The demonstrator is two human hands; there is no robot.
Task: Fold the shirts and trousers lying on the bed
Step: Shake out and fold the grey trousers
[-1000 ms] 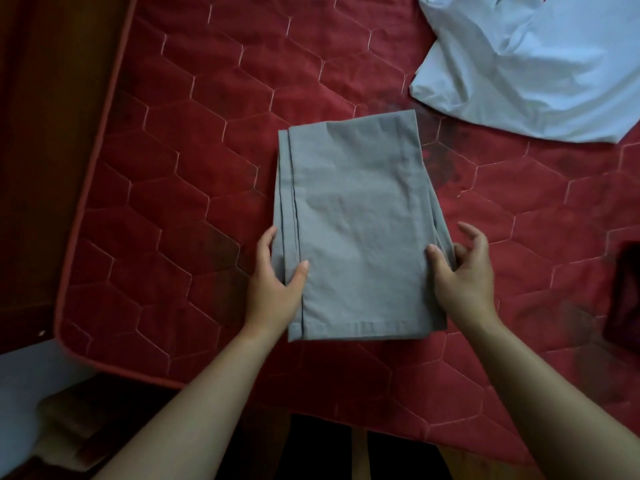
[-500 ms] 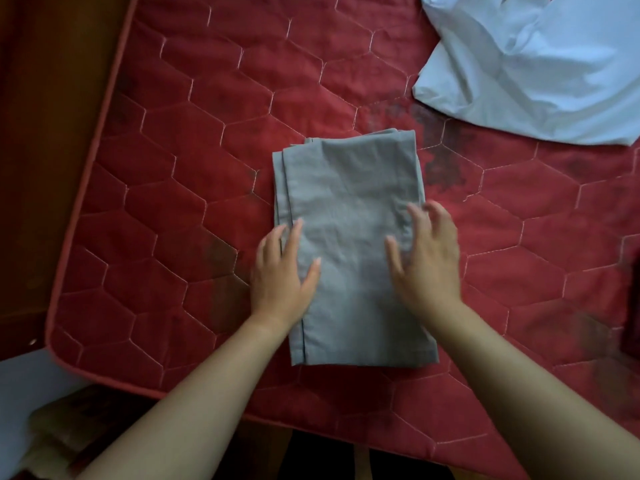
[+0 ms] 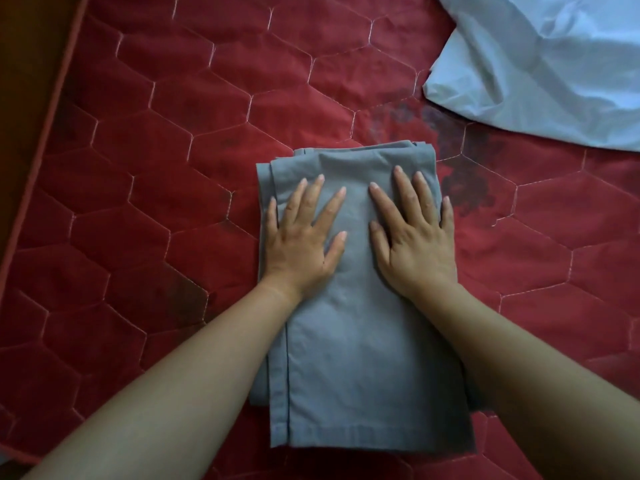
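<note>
Folded grey trousers (image 3: 360,341) are laid on the red quilted mattress (image 3: 173,168), long axis running away from the viewer. Left hand (image 3: 304,244) and right hand (image 3: 415,247) are pressed flat, fingers spread, on the far half; nothing is gripped.

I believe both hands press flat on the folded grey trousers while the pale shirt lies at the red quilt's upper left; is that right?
Not quite: the head view shows the pale shirt at the upper right of the red quilt, not the left. The left hand and right hand do press flat on the folded grey trousers.
</note>
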